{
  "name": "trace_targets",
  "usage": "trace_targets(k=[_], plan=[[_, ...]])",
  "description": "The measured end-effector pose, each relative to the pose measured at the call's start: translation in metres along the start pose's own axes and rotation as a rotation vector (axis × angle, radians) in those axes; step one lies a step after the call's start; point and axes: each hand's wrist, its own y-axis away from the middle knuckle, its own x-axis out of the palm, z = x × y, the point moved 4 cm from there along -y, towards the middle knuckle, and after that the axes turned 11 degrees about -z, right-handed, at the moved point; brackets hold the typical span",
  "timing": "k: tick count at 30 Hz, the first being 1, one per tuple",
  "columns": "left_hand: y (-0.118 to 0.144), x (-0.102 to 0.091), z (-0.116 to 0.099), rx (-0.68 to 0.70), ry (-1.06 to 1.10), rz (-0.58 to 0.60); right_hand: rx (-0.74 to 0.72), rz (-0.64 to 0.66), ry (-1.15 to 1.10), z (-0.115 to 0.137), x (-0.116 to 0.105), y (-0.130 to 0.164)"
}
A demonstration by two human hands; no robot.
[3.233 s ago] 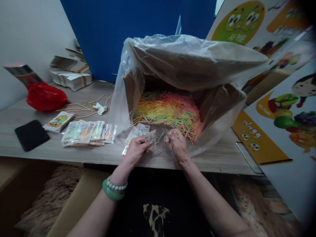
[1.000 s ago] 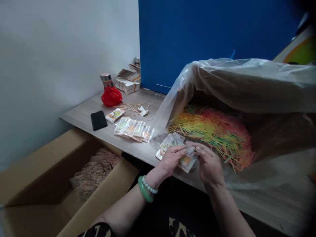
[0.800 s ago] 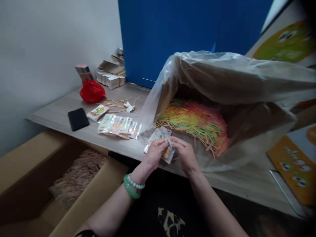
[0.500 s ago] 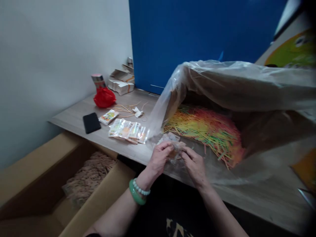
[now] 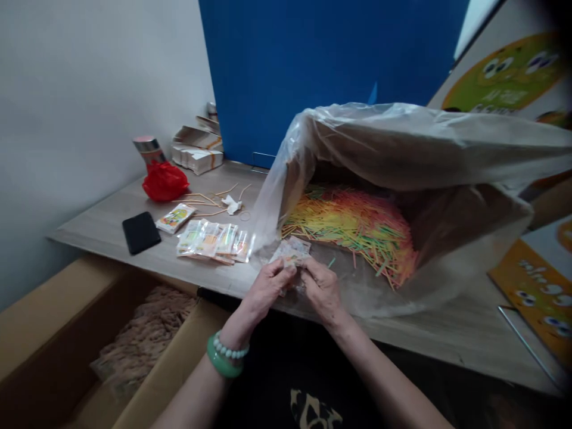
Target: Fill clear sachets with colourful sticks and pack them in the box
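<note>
Both hands, left hand [image 5: 267,286] and right hand [image 5: 320,287], pinch 1 small packet [image 5: 292,275] at the table edge [image 5: 196,285], fingers clamped on it; risk: a loose pinch drops it off the edge into the cardboard box [image 5: 147,333] or spills sticks [image 5: 353,223].

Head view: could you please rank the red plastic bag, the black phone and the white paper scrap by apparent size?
1. Red plastic bag and flat black phone: look alike, and the phone lies nearer, so unranked.
2. Crumpled white paper scrap: clearly smallest.
</note>
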Motion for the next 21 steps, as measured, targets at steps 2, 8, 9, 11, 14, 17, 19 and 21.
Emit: trace_targets(k=[2,8,9,11,14,17,19,21], plan=[[-0.001,-0.003,-0.003,0.044,-0.049,0.007,-0.002,0.019,0.04,0.0,0.001,0.002],[-0.003,-0.016,-0.022,0.24,-0.043,-0.168,-0.031,0.083,-0.034,0.008,0.012,0.009],[-0.002,-0.016,-0.023,0.229,-0.035,-0.171,-0.03,0.084,-0.045,0.01,0.014,0.01],[-0.002,-0.015,-0.024,0.201,-0.047,-0.138,-0.032,0.09,-0.048,0.013,0.016,0.011],[-0.008,-0.028,-0.032,0.204,-0.043,-0.215,-0.001,0.138,-0.01,0.009,0.012,0.008],[-0.024,-0.068,-0.051,0.271,-0.019,-0.454,0.161,0.142,0.218,-0.004,0.0,-0.002],[-0.039,-0.098,-0.067,0.368,-0.14,-0.56,0.256,0.173,0.455,-0.011,-0.005,-0.009],[-0.054,-0.124,-0.08,0.461,-0.388,-0.647,0.289,0.222,0.635,-0.013,-0.002,-0.016]])
